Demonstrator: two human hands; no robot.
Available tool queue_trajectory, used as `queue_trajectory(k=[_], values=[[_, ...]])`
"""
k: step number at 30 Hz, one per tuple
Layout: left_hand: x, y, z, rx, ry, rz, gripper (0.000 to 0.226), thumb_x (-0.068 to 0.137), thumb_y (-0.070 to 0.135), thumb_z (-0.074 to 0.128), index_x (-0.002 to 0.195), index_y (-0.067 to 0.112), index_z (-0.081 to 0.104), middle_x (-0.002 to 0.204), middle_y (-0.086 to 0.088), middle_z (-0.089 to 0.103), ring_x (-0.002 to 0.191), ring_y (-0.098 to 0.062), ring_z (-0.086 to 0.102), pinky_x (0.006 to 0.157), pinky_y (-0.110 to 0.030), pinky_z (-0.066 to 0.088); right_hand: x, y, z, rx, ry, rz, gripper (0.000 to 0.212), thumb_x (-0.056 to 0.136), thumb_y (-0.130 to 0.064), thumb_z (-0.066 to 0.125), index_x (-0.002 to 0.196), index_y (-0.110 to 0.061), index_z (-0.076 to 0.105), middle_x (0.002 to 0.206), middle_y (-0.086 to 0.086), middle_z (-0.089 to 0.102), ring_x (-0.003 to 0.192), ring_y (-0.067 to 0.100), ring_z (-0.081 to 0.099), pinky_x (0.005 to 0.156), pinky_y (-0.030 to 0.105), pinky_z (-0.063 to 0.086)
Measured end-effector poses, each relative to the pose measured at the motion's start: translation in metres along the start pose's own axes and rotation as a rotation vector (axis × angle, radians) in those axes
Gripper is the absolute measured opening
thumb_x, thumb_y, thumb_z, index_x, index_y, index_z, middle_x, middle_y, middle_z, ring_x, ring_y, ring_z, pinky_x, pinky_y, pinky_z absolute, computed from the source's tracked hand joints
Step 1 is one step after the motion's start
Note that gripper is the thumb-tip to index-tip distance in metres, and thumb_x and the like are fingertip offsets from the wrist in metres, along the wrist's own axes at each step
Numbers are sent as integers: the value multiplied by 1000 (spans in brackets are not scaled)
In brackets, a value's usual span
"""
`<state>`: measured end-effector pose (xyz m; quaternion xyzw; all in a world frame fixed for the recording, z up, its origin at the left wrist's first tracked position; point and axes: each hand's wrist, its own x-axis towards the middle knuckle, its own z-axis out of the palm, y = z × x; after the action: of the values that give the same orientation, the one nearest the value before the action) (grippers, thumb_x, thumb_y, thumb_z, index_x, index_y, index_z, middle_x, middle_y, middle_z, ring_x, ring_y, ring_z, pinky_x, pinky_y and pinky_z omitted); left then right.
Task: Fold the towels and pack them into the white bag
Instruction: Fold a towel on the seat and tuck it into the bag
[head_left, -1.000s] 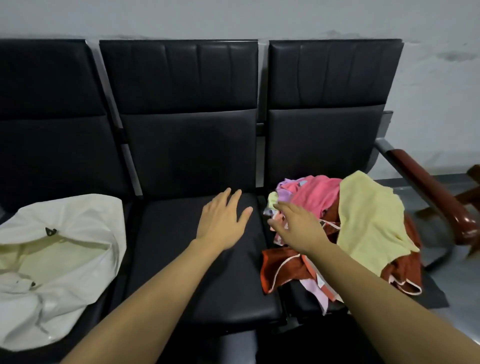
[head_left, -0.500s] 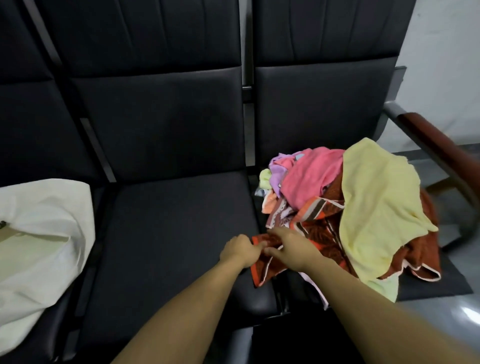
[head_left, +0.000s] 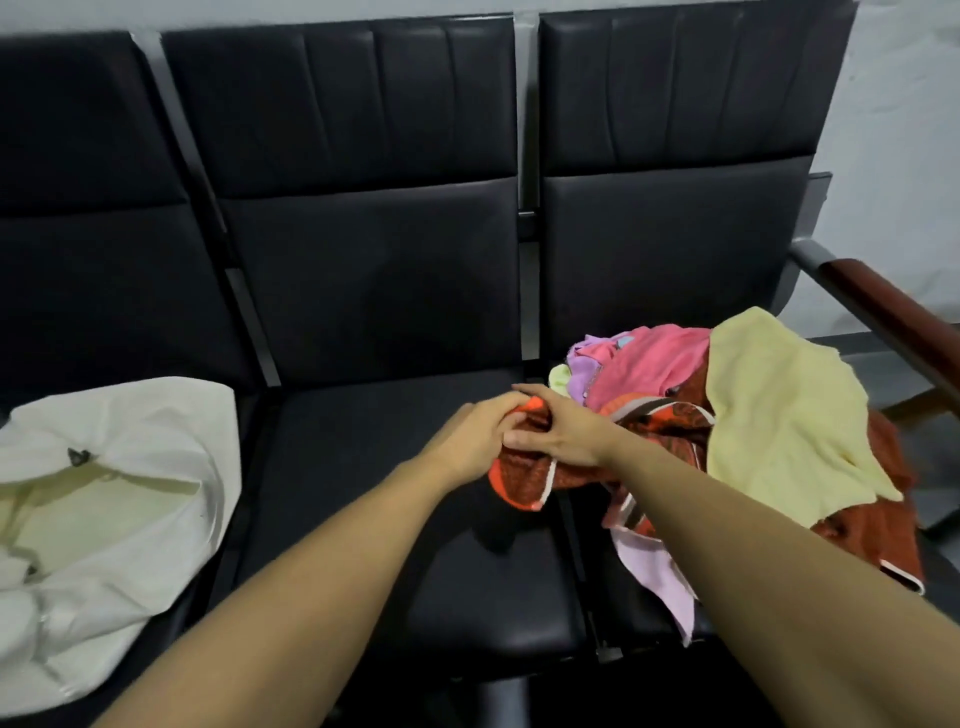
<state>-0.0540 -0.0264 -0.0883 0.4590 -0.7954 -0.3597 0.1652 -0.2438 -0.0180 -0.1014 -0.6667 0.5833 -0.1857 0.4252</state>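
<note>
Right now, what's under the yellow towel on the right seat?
Under the yellow towel, an orange-brown patterned towel shows at its lower and right edges, and a pink towel tucks beneath its left edge. Whatever lies under its middle is covered.

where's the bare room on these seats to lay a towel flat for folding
The middle seat is bare between the white bag on the left seat and the towel pile on the right seat. Its right front corner is taken by the left hand and right hand gripping the orange towel.

Both hands (head_left: 524, 436) gripping orange towel (head_left: 522, 480)
</note>
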Motion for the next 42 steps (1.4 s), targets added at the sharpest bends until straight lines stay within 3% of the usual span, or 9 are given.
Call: queue_trajectory(k=[4,8,11,18,23,29,34,36,42], values=[[-11,4,-51,67,85,20,22,106,34,49,106,27,69,97,9,71,91,-6,66,82,-31,52,2,-37,-15,-43,72,-25,47,73,-67,76,98,-27,73,91,-8,76,87,4,70,85,29,56],[-21,4,-80,93,173,26,23,106,36,50,101,24,69,90,7,70,85,-6,65,80,-33,53,-5,-60,-37,-125,163,-24,41,76,-54,81,89,-16,70,83,-2,73,77,8,68,68,23,51],[-25,18,-90,103,211,91,24,106,37,49,107,25,69,91,8,71,86,-5,66,81,-34,54,-10,-66,-38,-194,93,23,40,77,-58,79,95,-22,70,86,-6,73,81,8,68,74,25,49],[-20,58,-121,26,367,101,26,106,32,51,110,21,73,98,9,73,94,-8,66,90,-32,52,-62,-22,-58,-432,120,103,93,64,-93,53,140,-41,44,126,-6,64,115,21,62,101,36,46],[-8,64,-154,19,528,30,27,105,29,52,110,14,75,101,0,73,95,-17,66,85,-29,48,-82,-20,-97,-764,301,56,56,80,-55,76,123,-23,60,120,3,65,110,27,60,77,30,40],[-31,28,-245,-224,948,-224,30,105,31,50,112,12,73,109,-11,73,106,-30,68,95,-40,53,-109,8,-161,-590,382,452,24,97,-47,57,111,-28,64,117,9,68,104,33,63,91,37,50],[-64,47,-246,-419,614,-131,27,106,31,52,103,14,73,74,-3,68,63,-20,61,48,-26,51,-97,-10,-155,-408,425,308,88,62,-89,63,128,-30,64,125,-7,66,115,20,62,100,40,48],[-69,62,-226,-491,448,-98,28,105,34,55,111,14,73,76,-3,70,66,-21,63,58,-30,54,-76,-56,-126,-227,369,75,102,52,-93,62,129,-27,65,126,-11,64,120,11,60,104,31,45],[-89,97,-209,-453,77,-8,29,103,38,57,119,20,73,113,-8,76,106,-24,72,96,-36,55,-52,-202,-48,203,44,-346,71,81,-40,80,143,-26,51,141,-11,58,130,2,53,111,28,42]])
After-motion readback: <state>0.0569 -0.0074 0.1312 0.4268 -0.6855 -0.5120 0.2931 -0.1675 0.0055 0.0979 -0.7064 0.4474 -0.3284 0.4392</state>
